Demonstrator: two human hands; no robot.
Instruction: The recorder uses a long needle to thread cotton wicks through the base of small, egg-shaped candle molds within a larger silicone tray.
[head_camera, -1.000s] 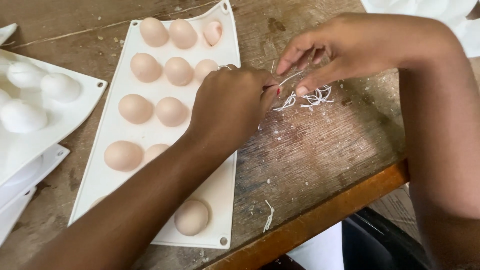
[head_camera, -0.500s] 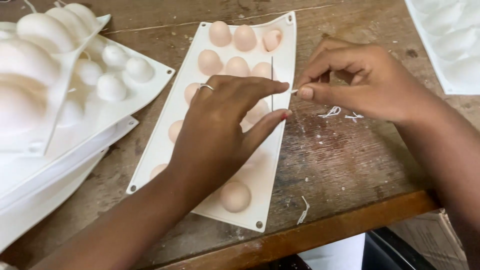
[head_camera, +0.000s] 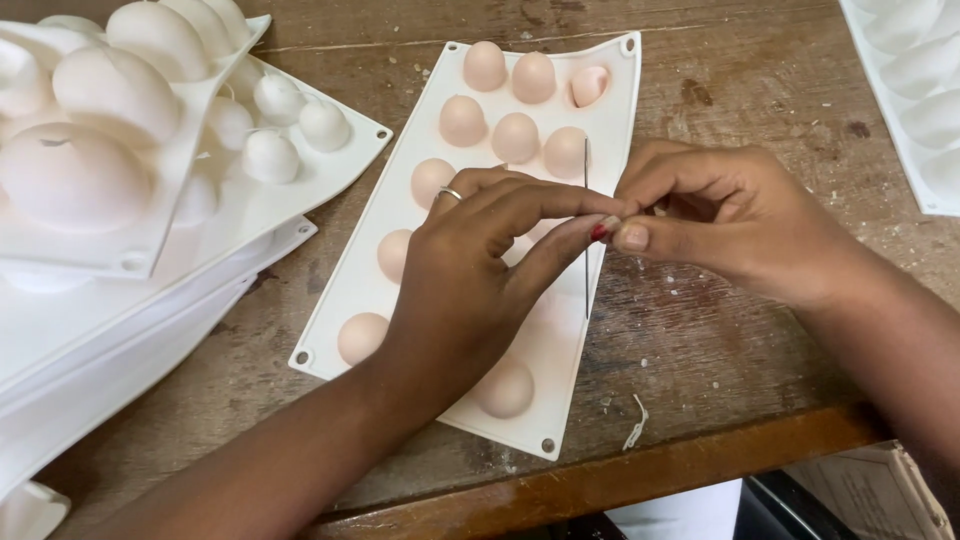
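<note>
Worn, scratched wood forms the tabletop (head_camera: 760, 330), its front edge just below the wrists. Both hands meet fingertip to fingertip: the left hand (head_camera: 470, 290) and the right hand (head_camera: 730, 225) pinch one thin upright wick (head_camera: 586, 230) over the long white mould (head_camera: 600, 90) at mid-tabletop. Keeping the strand taut and straight looks wise. Ten pinkish domes (head_camera: 515, 135) show; others are hidden. Three more white moulds (head_camera: 330, 170) are stacked toward the left edge, another at the far right corner.
</note>
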